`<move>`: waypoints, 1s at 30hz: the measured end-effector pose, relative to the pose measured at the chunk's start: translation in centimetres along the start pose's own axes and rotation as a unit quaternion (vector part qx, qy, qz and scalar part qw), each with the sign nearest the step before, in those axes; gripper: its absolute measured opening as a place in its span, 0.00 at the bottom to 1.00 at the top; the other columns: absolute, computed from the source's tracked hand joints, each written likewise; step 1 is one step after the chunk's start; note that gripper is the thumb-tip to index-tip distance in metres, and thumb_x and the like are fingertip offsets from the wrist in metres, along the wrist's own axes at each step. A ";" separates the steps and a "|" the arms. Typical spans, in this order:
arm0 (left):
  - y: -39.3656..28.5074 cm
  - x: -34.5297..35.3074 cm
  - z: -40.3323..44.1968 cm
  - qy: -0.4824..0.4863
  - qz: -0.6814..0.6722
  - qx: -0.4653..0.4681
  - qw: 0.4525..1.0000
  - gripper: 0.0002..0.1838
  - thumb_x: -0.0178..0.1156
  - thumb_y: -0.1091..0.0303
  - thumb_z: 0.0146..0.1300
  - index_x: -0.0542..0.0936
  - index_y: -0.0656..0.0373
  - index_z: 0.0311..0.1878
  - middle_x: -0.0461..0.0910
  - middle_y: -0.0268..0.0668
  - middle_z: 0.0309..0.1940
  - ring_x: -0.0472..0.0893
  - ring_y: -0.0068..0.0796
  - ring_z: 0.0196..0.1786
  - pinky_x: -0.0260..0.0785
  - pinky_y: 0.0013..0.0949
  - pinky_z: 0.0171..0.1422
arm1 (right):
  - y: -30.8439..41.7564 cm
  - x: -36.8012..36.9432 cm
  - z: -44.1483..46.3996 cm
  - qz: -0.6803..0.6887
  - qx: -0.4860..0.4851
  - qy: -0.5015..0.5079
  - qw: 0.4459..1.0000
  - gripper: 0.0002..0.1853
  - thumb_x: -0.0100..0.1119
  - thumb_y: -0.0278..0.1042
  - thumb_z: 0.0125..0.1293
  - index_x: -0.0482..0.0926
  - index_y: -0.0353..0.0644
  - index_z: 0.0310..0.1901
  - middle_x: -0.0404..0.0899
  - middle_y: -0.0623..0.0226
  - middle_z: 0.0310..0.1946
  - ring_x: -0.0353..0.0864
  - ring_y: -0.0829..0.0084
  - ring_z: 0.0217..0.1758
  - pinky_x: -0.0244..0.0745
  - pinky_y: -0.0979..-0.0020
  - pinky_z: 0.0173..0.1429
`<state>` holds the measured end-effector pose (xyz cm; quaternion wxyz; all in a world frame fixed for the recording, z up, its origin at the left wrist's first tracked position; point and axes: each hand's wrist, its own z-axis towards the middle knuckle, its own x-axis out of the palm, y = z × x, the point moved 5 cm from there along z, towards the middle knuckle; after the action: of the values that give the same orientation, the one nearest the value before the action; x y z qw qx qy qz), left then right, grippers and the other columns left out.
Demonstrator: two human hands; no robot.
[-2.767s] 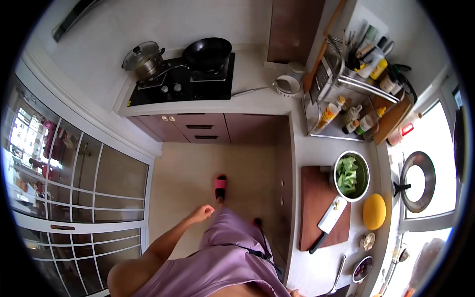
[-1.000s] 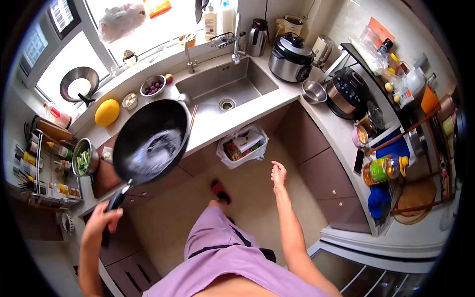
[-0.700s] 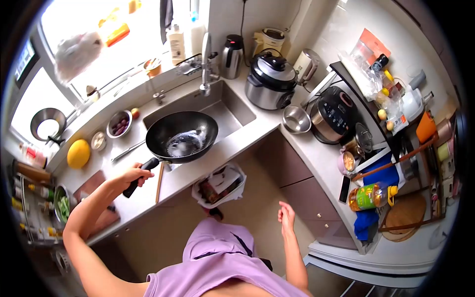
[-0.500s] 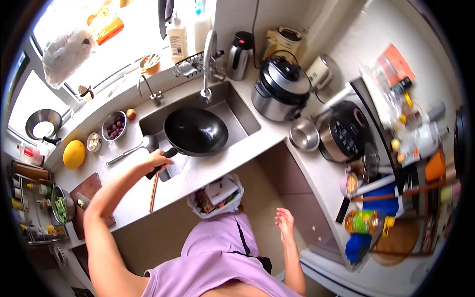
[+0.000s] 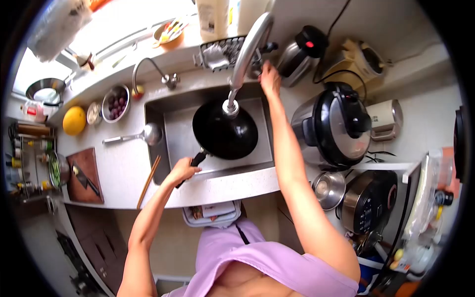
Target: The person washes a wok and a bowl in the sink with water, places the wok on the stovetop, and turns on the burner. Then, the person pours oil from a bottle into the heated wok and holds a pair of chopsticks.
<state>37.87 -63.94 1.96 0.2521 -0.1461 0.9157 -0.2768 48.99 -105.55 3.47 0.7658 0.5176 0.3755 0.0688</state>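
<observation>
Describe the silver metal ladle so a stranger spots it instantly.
Find the rectangular steel sink under the curved silver faucet. At its left rim, on the white countertop, lies the long silver ladle, its round scoop toward the sink. That scoop sets it apart from the pair of thin brown chopsticks and the round silver bowl of purple fruit nearby.

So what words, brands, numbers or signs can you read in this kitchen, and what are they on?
None can be read for certain.
Pale bottle by the window: label print, too blurred.
Dark cooker with a button panel: small light markings, too small.
Cream kettle: a faint mark, too small.
Black wok in the sink: no writing seen.
</observation>
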 end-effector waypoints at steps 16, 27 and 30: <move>4.1 0.2 2.7 -0.146 0.162 0.048 0.975 0.23 0.62 0.47 0.56 0.81 0.60 0.39 0.80 0.51 0.28 0.80 0.54 0.37 0.72 0.49 0.42 | 2.7 -3.8 -7.2 0.117 -0.038 0.000 0.992 0.17 0.48 0.43 0.70 0.70 0.37 0.50 0.74 0.62 0.31 0.74 0.73 0.31 0.72 0.72 0.39; 5.8 -0.1 2.9 -0.187 0.164 0.067 0.966 0.20 0.62 0.49 0.57 0.80 0.59 0.37 0.80 0.51 0.27 0.80 0.55 0.34 0.72 0.50 0.40 | 14.4 -2.3 -15.9 0.094 -0.182 0.292 0.934 0.24 0.69 0.30 0.52 0.77 0.45 0.53 0.73 0.64 0.42 0.74 0.72 0.38 0.74 0.74 0.39; 6.0 0.0 3.1 -0.187 0.166 0.068 0.966 0.20 0.62 0.49 0.57 0.80 0.59 0.36 0.80 0.52 0.27 0.80 0.54 0.34 0.73 0.50 0.40 | 14.5 -3.0 -14.9 0.008 -0.220 0.214 0.952 0.25 0.70 0.31 0.51 0.78 0.49 0.54 0.73 0.65 0.43 0.73 0.66 0.44 0.75 0.69 0.41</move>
<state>38.77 -60.44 -3.74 0.4706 -0.0237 0.8427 -0.2603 41.34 -89.41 14.56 0.7617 0.3122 0.5022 0.2649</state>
